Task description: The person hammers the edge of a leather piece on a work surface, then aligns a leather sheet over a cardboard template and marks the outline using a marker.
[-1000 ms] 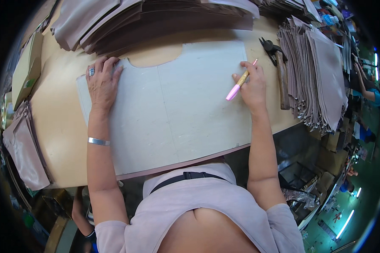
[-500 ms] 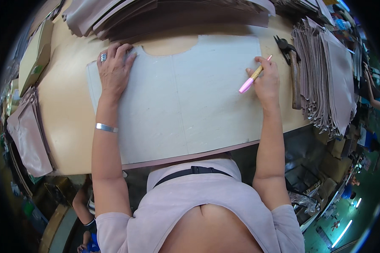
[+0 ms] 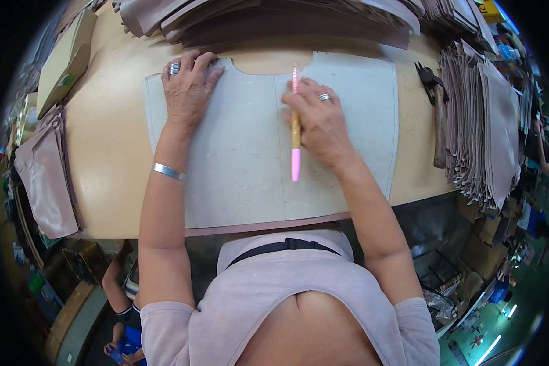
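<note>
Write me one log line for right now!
left hand: rests on sheet | right hand: holds pen over sheet | sheet: on table | right cloth stack: on table

The sheet (image 3: 238, 152) looks like matt card, the pen (image 3: 296, 163) smooth plastic, the stacked cloth (image 3: 495, 116) glossy.

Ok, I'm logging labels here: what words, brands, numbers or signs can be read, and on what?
No text can be read.
Pale sheet: faint marks, too small.
Pen in the right hand: too blurred.
Green patch on the cream block: too small.
Yellow box, upper right: too small.
</note>
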Tool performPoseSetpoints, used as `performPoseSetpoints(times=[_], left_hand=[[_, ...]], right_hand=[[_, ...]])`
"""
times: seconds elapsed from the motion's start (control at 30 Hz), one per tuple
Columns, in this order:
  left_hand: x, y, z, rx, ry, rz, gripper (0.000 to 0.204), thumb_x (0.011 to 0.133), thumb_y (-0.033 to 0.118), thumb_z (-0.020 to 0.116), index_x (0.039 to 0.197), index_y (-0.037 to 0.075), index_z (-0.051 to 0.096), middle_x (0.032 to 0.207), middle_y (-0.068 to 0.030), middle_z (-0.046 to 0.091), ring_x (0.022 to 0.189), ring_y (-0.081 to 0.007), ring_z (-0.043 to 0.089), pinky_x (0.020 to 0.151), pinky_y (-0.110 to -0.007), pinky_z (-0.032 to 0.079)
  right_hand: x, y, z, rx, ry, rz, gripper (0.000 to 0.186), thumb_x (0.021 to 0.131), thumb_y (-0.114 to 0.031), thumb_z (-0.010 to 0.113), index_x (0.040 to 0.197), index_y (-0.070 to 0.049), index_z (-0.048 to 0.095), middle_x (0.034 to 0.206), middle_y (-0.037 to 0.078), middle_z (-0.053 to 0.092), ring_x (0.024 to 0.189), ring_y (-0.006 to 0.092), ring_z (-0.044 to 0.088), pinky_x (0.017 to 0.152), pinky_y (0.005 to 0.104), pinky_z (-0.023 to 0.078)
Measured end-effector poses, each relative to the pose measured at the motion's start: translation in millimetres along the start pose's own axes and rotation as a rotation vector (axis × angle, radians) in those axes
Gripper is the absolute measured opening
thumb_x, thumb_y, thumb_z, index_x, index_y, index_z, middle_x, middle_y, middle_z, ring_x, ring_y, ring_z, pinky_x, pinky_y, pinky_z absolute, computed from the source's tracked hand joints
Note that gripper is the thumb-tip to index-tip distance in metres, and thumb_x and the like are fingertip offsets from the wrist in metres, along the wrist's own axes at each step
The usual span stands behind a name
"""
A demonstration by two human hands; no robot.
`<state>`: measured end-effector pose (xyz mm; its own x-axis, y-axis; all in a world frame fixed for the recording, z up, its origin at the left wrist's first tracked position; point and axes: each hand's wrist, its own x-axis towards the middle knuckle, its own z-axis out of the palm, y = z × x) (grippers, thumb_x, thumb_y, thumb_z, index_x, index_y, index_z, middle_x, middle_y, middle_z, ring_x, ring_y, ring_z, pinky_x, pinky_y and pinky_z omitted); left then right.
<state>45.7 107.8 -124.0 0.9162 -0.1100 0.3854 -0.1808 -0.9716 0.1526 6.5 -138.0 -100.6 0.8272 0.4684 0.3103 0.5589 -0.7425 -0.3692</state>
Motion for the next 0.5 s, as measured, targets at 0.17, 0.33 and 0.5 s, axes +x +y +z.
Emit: performPoseSetpoints(times=[0.17, 0.33, 0.5], left_hand=[[2.3, 2.1, -5.2, -0.044, -0.006, -0.001, 0.028, 0.081, 0.032, 0.062, 0.102, 0.015, 0.059, 0.103, -0.0038, 0.056, 0.101, -0.0238, 0.052, 0.095, -0.044, 0.031], [25.5, -4.7, -20.6, -0.192, -0.327, -0.075, 0.032, 0.080, 0.032, 0.064, 0.102, 0.010, 0.058, 0.101, -0.0076, 0.057, 0.096, -0.0277, 0.054, 0.087, -0.039, 0.040], [55.9, -13.9, -32.8, -0.300, -0.576, -0.076, 0.032, 0.076, 0.029, 0.068, 0.093, 0.003, 0.062, 0.087, -0.0117, 0.061, 0.083, -0.0291, 0.059, 0.074, -0.036, 0.046]], right_hand=[[-3.0, -4.8, 9.7, 0.028, 0.002, -0.002, 0.029, 0.076, -0.013, 0.064, 0.101, -0.013, 0.050, 0.117, 0.008, 0.053, 0.117, 0.0259, 0.045, 0.098, 0.0464, 0.030], [-5.7, -2.9, 14.3, -0.019, 0.009, -0.013, 0.025, 0.078, -0.014, 0.060, 0.101, -0.013, 0.050, 0.119, 0.008, 0.052, 0.118, 0.0266, 0.045, 0.099, 0.0456, 0.029], [-4.6, -5.5, 13.5, -0.023, 0.034, -0.025, 0.024, 0.078, -0.013, 0.059, 0.100, -0.012, 0.050, 0.118, 0.010, 0.053, 0.117, 0.0273, 0.046, 0.099, 0.0466, 0.029]])
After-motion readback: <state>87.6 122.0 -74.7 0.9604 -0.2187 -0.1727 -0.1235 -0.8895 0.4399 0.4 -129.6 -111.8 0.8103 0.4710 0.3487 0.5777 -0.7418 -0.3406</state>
